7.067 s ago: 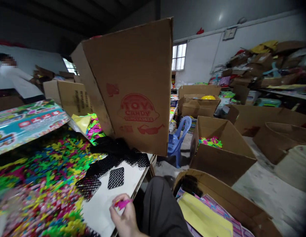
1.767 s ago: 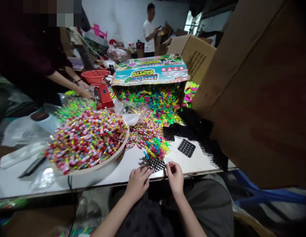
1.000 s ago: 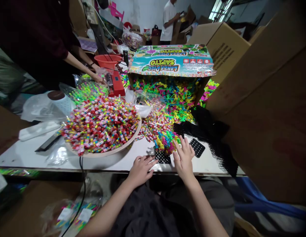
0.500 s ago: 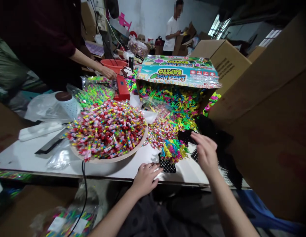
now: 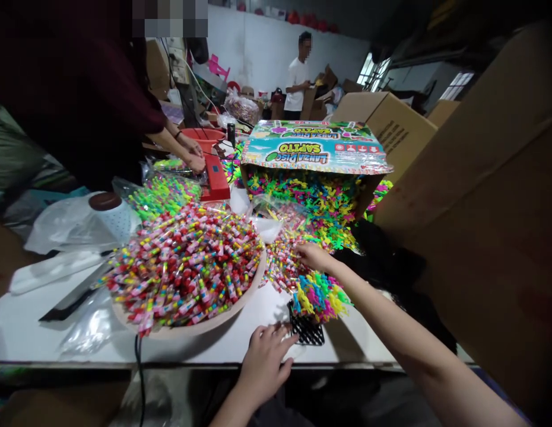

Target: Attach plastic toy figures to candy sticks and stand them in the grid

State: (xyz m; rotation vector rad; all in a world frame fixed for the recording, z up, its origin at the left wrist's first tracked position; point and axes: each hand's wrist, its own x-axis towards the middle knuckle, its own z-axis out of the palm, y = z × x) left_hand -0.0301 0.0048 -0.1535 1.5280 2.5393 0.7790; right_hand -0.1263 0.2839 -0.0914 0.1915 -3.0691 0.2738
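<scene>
My left hand (image 5: 267,359) lies on the white table (image 5: 205,347), fingers spread, their tips at the left edge of a black grid piece (image 5: 309,333). A bunch of small multicoloured plastic figures (image 5: 319,296) rests over the grid's far end. Beyond it, my right hand (image 5: 315,257) reaches into a loose pile of small wrapped candies (image 5: 280,261), its fingers curled together. Whatever lies between those fingertips is too small to make out. To the left, a wide pale basin (image 5: 244,308) is heaped with similar wrapped candies (image 5: 187,267).
A printed carton (image 5: 320,155) on its side spills colourful figures (image 5: 311,193). Black netting (image 5: 387,261) and a tall cardboard box (image 5: 472,196) stand at right. At far left, another person's hands (image 5: 193,155) work by a red device (image 5: 216,178). A long blade (image 5: 73,290) lies left of the basin.
My right hand has moved left and away from me, from above the black netting to the candy pile, and its fingers have curled. My left hand stays by the grid.
</scene>
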